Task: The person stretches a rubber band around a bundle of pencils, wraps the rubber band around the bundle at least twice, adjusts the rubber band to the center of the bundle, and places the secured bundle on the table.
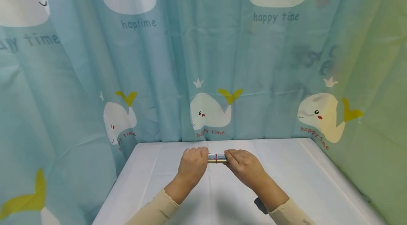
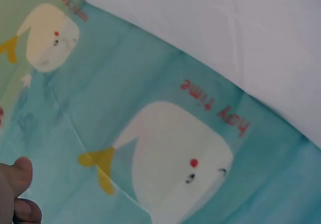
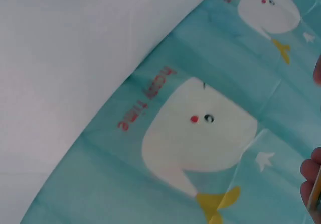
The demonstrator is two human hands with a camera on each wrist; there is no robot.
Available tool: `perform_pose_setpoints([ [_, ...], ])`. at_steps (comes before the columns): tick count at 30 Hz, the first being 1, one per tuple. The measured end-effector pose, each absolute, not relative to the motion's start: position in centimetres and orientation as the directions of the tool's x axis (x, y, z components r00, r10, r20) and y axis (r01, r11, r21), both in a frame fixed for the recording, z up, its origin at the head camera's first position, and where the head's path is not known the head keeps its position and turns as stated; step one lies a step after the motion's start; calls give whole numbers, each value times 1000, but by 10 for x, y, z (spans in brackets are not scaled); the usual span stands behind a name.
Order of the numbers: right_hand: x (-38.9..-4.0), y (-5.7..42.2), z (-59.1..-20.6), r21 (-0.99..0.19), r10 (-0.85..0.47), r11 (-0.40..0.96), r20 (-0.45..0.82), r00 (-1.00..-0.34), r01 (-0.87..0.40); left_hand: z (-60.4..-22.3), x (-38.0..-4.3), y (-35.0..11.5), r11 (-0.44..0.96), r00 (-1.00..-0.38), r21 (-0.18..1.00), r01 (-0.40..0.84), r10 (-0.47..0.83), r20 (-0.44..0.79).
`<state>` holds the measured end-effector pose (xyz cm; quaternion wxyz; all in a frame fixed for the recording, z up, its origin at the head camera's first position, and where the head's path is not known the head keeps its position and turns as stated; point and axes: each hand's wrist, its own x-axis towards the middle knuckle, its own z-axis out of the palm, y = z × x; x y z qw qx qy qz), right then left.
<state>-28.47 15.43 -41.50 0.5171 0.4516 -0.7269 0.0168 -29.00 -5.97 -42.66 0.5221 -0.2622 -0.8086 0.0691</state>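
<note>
In the head view, a bundle of slim pencil-like sticks (image 1: 212, 159) with a red band round its middle is held level above the white table. My left hand (image 1: 193, 165) grips its left end, and my right hand (image 1: 245, 166) grips the right end, thumb and fingers round it. Only the short banded middle shows between them; both ends are hidden by the hands. Fingertips of the left hand (image 2: 20, 181) appear at the left edge of the left wrist view. In the right wrist view, a few right-hand fingers (image 3: 310, 170) show beside a yellowish sliver of the bundle (image 3: 316, 196).
A white-covered table (image 1: 286, 179) lies below the hands. Behind it and along the sides hangs a blue-green curtain (image 1: 171, 76) printed with whales. A dark device (image 1: 261, 206) sits at the right wrist.
</note>
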Motion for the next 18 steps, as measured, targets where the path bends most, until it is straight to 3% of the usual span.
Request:
perform_pose_setpoints([
  [6,-286,161,-419,420,-653,598,749,-111,-682,-428,-294,-70,844,-329,-404,353,516,791],
  [10,-285,155,-426,372,-653,656,716,-247,-657,-430,-293,-71,848,-353,-396,351,512,783],
  [14,-284,149,-432,372,-635,735,672,-382,-567,-431,-289,-68,851,-420,-381,361,513,749],
  [18,-286,147,-435,378,-601,769,701,-383,-516,-430,-285,-66,843,-454,-379,383,529,718],
])
